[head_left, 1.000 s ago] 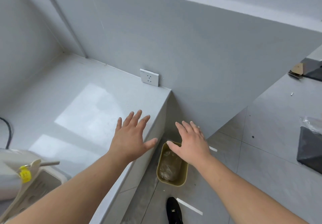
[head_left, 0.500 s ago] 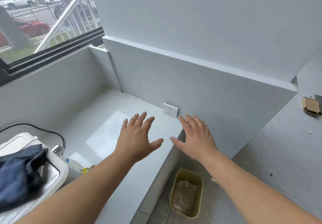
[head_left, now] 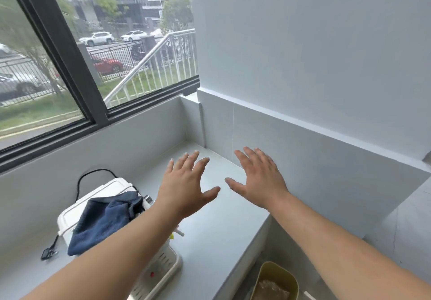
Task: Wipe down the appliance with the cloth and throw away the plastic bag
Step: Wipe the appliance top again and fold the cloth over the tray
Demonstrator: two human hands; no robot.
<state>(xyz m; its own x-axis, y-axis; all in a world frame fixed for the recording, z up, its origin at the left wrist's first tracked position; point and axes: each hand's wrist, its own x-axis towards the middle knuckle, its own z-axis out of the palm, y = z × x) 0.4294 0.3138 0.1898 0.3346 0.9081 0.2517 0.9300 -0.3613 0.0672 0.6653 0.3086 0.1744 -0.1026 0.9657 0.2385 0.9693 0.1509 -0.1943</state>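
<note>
two hands (head_left: 224, 183) empty, appliance (head_left: 98, 206) half hidden, bin (head_left: 277, 274) cropped

Black-framed window (head_left: 77, 71) upper left, daylight, street beyond. Pale grey tiled walls (head_left: 303, 50) right. Glossy light grey desk (head_left: 217, 227) centre, grey floor lower right.

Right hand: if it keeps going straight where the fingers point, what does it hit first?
Probably the tiled wall behind the counter. The right hand is open, fingers aimed up and forward at it, with nothing visible between. Depth is unclear from one view.
</note>
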